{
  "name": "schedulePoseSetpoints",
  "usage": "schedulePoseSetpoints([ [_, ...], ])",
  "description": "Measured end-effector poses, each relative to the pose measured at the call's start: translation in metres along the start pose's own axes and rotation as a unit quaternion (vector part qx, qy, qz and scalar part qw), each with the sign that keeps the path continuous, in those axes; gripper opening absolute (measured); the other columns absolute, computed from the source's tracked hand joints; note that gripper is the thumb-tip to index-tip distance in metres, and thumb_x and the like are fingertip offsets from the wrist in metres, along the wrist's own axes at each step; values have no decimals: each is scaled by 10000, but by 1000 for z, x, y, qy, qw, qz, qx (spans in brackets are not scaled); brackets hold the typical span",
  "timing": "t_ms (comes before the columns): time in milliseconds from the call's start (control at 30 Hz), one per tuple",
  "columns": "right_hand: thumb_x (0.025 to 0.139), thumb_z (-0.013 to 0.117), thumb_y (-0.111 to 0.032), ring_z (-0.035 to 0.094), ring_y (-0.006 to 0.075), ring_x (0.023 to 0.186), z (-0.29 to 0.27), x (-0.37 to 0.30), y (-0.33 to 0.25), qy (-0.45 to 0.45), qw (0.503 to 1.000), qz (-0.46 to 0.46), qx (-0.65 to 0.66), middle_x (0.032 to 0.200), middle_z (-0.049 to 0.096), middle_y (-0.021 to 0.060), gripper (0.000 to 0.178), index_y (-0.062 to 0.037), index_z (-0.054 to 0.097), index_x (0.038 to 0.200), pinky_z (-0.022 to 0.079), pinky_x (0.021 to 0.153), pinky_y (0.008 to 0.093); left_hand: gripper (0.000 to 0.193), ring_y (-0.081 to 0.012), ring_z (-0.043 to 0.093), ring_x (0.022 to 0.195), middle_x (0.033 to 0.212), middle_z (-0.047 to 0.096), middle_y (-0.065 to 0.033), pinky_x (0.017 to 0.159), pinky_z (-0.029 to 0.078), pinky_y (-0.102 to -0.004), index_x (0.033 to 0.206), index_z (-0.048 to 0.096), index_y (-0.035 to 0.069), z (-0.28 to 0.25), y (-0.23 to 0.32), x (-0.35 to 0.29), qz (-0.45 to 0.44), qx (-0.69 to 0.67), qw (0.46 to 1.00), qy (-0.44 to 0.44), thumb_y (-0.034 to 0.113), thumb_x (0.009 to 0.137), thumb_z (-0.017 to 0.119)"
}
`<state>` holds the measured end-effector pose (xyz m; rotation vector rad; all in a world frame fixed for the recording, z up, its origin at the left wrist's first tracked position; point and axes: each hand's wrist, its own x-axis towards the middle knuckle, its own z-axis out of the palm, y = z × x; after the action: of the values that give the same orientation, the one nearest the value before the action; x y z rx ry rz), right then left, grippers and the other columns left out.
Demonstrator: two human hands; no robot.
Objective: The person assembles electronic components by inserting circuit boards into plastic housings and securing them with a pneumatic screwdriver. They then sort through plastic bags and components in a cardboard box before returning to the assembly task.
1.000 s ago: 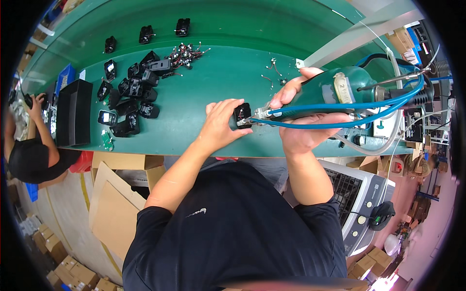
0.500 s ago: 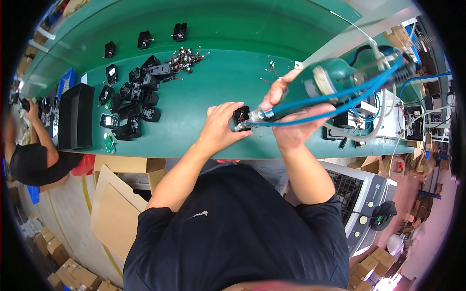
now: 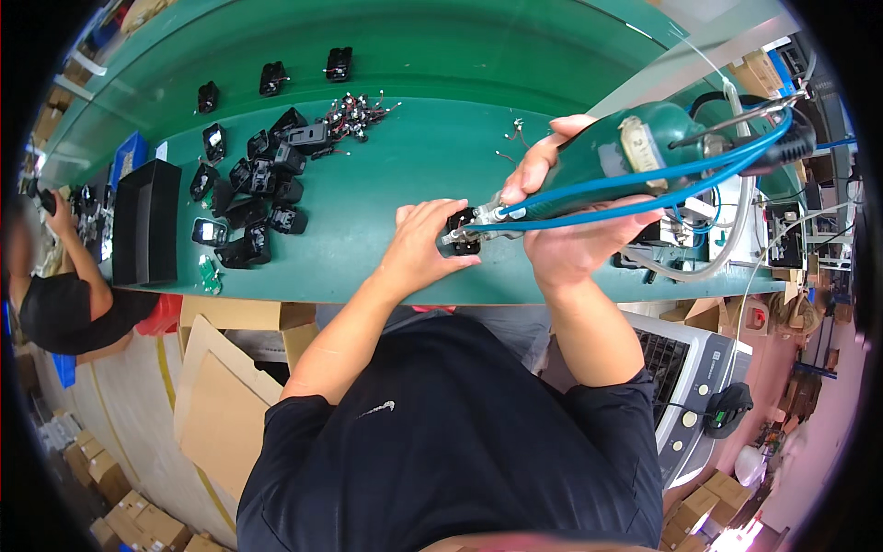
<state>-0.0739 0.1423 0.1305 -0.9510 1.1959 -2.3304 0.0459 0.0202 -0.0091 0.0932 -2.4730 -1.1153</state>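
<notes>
Near the table edge (image 3: 368, 296), left hand (image 3: 418, 248) grasps a half-hidden black part (image 3: 460, 224); right hand (image 3: 570, 230) clenches the green driver (image 3: 635, 147).

Black part (image 3: 463, 232) mostly hidden by left hand (image 3: 423, 248).

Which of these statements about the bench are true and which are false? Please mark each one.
1. The right hand holds a green power screwdriver. True.
2. The left hand rests on a small black part at the tool's tip. True.
3. The table is red. False: it is green.
4. The pile of black parts lies to the person's right. False: it lies to the left.
5. Blue hoses run along the tool. True.
</notes>
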Motion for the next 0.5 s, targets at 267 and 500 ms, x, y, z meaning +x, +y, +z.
schedulePoseSetpoints([
  [267, 772, 433, -938, 653, 227, 653, 5, -4, 13, 25, 996, 11, -82, 796, 599, 129, 1087, 36, 460, 1255, 565, 589, 307, 858, -267, 596, 1166, 1246, 640, -112, 983, 371, -409, 1344, 577, 82, 0, -2, -1, -3, 0, 1000, -8, 331, 608, 940],
  [500, 781, 421, -936, 644, 213, 673, 10, -9, 25, 67, 997, 4, -36, 799, 590, 121, 1037, -3, 462, 1232, 551, 605, 305, 846, -272, 602, 1156, 1228, 648, -112, 969, 375, -410, 1318, 595, 78, 2, -5, -2, -8, -30, 999, 6, 316, 588, 950],
])
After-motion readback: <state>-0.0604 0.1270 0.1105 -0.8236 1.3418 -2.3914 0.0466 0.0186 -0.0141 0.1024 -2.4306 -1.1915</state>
